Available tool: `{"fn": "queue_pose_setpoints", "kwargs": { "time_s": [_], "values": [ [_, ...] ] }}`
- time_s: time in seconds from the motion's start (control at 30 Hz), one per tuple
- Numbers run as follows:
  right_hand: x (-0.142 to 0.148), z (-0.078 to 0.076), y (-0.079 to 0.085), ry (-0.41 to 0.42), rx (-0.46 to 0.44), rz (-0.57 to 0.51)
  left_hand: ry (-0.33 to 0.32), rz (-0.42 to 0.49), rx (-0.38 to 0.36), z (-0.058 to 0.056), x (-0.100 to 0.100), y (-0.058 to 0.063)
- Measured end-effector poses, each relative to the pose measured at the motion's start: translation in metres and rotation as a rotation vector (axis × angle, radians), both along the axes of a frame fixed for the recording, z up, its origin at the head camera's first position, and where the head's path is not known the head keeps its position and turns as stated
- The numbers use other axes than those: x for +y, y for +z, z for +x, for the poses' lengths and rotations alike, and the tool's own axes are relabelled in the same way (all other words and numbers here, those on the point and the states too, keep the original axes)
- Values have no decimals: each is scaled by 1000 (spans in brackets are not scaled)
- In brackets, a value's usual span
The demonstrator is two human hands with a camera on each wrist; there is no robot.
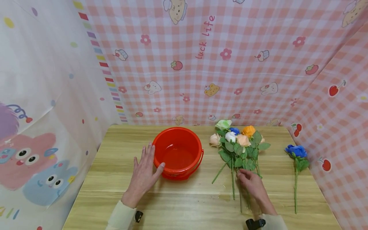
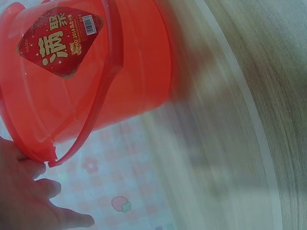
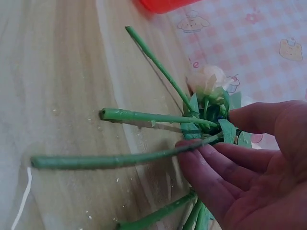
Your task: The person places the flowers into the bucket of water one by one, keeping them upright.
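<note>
A red plastic bucket [image 1: 177,177] stands upright on the table, its handle hanging down. My left hand [image 1: 145,174] lies flat-fingered along its left rim, with fingers spread; in the left wrist view, fingertips [image 2: 33,167] meet the bucket's edge. My right hand [image 1: 253,185] is at the stems of a bunch of artificial flowers, white, peach, orange, blue and pale green. In the right wrist view, one green flower stem [image 3: 110,160] passes across the fingertips [image 3: 187,146], with the thumb held apart above, close to the leaves [image 3: 228,129].
A single blue artificial flower [image 1: 296,151] lies apart at the table's right side, stem toward me. Small bits are scattered on the wooden table [image 1: 198,207] by the stems. Patterned cloth [image 1: 172,80] hangs behind and on both sides. A label [image 2: 60,43] marks the bucket's side.
</note>
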State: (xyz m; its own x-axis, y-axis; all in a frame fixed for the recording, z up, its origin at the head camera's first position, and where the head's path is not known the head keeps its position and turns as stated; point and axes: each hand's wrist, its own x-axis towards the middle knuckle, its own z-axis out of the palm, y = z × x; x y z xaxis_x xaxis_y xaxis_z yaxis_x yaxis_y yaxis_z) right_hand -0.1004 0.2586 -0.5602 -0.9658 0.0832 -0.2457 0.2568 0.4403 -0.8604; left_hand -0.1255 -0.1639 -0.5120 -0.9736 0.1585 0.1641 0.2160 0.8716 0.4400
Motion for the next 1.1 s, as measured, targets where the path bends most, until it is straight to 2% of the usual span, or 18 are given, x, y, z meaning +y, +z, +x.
{"fn": "queue_pose_setpoints", "kwargs": {
  "time_s": [0.3, 0.5, 0.8, 1.1],
  "values": [
    [3, -5, -3, -4, -74, -182, -2, 5, 13, 0, 0, -1],
    [5, -7, -4, -9, -98, -236, -2, 18, -1, 0, 0, 0],
    [7, -6, 0, 0, -101, -240, -2, 25, -11, 0, -1, -2],
    [7, -2, 7, -35, -88, -254, -8, 32, -1, -1, -1, -2]
  ]
}}
